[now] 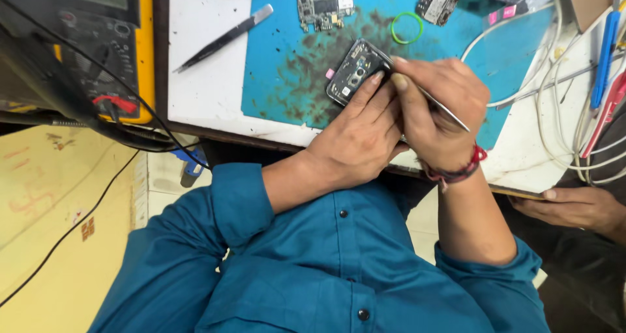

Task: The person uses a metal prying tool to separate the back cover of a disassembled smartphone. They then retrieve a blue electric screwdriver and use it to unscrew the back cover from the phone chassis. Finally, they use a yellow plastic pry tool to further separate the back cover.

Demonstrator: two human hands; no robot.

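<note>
A white desk (208, 78) is seen from above, covered in part by a stained blue mat (287, 39); a dark opened phone frame (353, 72) lies tilted on the mat, just beyond the fingertips of both hands; it is pinned by the left hand (355, 144), whose fingers are pressed flat on its near edge; a thin metal tool (443, 108) is gripped in the closed right hand (437, 114), its tip apparently touching the frame's upper edge, though the contact is hidden; a circuit board (325, 5), a green ring (407, 28) and black tweezers (225, 38) lie farther off; another person's hand (574, 206) rests at the desk's right edge.
</note>
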